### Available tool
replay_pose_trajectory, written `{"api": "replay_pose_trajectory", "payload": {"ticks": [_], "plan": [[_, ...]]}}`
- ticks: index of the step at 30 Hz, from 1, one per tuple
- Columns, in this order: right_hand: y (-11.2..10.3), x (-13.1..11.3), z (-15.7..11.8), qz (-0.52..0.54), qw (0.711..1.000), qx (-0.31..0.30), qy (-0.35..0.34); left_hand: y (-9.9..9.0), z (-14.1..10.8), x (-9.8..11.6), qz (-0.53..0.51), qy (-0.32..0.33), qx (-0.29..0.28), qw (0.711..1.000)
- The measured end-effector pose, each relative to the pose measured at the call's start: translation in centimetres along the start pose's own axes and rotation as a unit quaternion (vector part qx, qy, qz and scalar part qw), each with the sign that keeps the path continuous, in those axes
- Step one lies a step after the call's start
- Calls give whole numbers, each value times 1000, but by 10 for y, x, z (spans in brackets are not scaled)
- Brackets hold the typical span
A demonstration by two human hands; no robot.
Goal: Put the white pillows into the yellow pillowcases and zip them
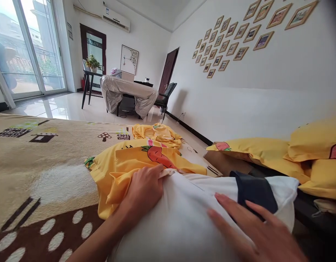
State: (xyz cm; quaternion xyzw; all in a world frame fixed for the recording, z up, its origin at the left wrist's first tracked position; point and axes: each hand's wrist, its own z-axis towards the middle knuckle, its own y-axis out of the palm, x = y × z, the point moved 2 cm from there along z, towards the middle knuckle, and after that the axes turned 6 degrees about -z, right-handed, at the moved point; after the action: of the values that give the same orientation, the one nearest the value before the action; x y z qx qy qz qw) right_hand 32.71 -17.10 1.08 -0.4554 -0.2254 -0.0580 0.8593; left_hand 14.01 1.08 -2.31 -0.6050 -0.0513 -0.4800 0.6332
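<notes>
A plump white pillow (184, 211) with a dark navy patch (255, 191) fills the bottom middle. My left hand (146, 185) is closed at its far corner, fingers curled over the white cloth. Bunched against that hand lies a yellow pillowcase (129, 160) printed with a red carrot; whether the fingers also grip it is partly hidden. My right hand (255, 225) has its fingers spread over the pillow's right side, slightly blurred.
A beige and brown patterned blanket (61, 182) covers the bed. More yellow cloth (157, 133) lies crumpled beyond. Yellow pillows (315, 153) are piled at right. Farther off stand a covered table (129, 85), a black chair (166, 96) and a stool (91, 78).
</notes>
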Motion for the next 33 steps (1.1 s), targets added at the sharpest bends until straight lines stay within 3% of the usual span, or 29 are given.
{"api": "replay_pose_trajectory", "payload": {"ticks": [2, 5, 11, 16, 18, 21, 23, 27, 33], "plan": [[2, -25, 14, -40, 999, 12, -31, -2, 2, -2, 10, -5, 10, 1000], [6, -39, 46, -23, 998, -6, -62, -8, 6, -7, 7, -24, 35, 999], [27, -38, 96, 53, 980, -141, -128, -14, 12, -20, -46, -62, 70, 995], [43, -58, 126, 52, 950, -252, -178, -14, 15, -22, -111, -61, 109, 986], [48, -67, 132, 35, 942, -265, -204, -14, 13, -19, -111, -50, 124, 985], [56, -80, 133, 18, 941, -235, -243, -11, 3, -9, -87, -17, 131, 987], [61, -85, 129, 6, 952, -198, -234, -6, -7, -1, -73, 23, 130, 989], [64, -82, 113, -47, 976, -158, -143, 4, -27, 14, -37, 152, 135, 978], [55, -40, 103, -98, 976, -188, -37, 6, -39, 29, 80, 257, 104, 957]]}}
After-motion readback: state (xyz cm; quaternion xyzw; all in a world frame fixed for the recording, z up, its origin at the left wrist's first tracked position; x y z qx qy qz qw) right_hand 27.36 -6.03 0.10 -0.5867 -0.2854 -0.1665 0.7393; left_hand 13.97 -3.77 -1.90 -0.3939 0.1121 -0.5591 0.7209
